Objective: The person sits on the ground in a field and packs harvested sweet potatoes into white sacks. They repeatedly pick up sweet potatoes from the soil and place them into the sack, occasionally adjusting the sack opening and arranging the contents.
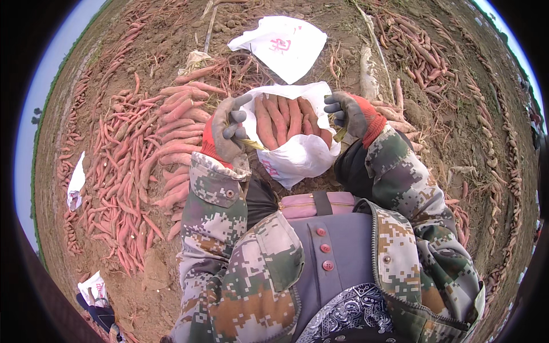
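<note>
A white plastic bag (300, 156) stands before me, its mouth wide apart and its rim folded loosely. Long reddish sweet potatoes (283, 118) lie side by side inside it. At the left of the rim my left hand (226, 130), in a grey-coated glove with an orange cuff, has curled fingers around a yellowish strip (252, 144) that reaches the bag. My right hand (351, 113), gloved alike, is at the opposite side with bent fingers; another yellowish strip (341, 133) hangs below them. Whether the two strips join is hidden.
A large heap of sweet potatoes (124, 171) covers the ground at left, and another pile (422, 55) lies upper right. Beyond the bag is a flat white bag (285, 45) with red print. A person (102, 311) with a white bag is at lower left.
</note>
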Available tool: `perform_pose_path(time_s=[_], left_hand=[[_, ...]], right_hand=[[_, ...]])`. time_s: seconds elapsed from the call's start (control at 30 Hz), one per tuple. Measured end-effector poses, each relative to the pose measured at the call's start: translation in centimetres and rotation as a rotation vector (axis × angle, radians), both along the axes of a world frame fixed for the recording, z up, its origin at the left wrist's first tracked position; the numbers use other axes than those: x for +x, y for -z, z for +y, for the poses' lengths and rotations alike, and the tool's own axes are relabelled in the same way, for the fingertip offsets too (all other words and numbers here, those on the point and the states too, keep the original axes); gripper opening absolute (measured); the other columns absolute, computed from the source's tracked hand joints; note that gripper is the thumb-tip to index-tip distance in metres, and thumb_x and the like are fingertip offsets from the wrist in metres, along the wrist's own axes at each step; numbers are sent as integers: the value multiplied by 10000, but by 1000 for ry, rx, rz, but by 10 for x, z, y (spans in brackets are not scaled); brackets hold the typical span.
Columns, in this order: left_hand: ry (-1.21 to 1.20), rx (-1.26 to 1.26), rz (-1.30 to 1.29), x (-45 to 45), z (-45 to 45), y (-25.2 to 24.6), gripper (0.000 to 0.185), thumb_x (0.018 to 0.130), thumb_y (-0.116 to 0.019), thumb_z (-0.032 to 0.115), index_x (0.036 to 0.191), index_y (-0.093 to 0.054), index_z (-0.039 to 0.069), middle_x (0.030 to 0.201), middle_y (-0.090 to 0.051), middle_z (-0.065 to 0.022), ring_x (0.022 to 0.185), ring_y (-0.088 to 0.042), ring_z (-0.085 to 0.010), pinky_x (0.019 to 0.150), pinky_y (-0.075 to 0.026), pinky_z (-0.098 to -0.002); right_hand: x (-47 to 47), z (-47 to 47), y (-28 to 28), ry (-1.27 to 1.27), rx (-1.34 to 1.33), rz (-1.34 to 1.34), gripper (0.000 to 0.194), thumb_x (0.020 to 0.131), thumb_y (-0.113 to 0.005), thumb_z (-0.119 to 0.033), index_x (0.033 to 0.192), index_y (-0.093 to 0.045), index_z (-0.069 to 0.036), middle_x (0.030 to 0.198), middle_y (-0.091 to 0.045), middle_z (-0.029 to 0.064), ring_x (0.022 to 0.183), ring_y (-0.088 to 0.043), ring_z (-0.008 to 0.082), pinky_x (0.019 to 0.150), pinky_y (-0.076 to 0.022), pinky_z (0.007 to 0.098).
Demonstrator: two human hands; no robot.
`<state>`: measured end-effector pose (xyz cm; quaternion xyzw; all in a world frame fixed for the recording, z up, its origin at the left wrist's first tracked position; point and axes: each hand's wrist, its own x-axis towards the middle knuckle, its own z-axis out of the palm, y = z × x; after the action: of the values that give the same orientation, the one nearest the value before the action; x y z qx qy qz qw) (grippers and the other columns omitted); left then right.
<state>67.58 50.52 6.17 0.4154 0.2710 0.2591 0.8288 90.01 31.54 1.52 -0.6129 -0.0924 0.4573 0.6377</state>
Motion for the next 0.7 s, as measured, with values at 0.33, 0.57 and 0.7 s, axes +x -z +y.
perform_pose_path(time_s=[0.33,0.57,0.7], left_hand=[[5,30,-97,2,43,21,581,944,-403,531,1086,-604,5,734,-523,51,513,-346,1,481,-319,-137],[226,298,89,-13,45,-6,599,948,-338,557,1046,-604,29,709,-600,-43,485,-401,-72,474,-380,-222],[343,485,544,-33,74,1,474,952,-408,437,1020,-601,10,692,-651,-96,478,-504,-116,444,-401,-244]], right_hand=[[-5,41,-5,12,-19,296,190,859,-610,-183,1001,-623,-58,779,-584,8,625,-524,126,594,-465,316],[28,95,38,-23,148,125,379,909,-538,-395,1113,-602,-83,802,-550,-58,552,-384,4,475,-322,152],[-16,96,16,-162,-9,-70,399,950,-497,-405,1122,-584,-56,766,-557,-37,508,-338,2,459,-294,142]])
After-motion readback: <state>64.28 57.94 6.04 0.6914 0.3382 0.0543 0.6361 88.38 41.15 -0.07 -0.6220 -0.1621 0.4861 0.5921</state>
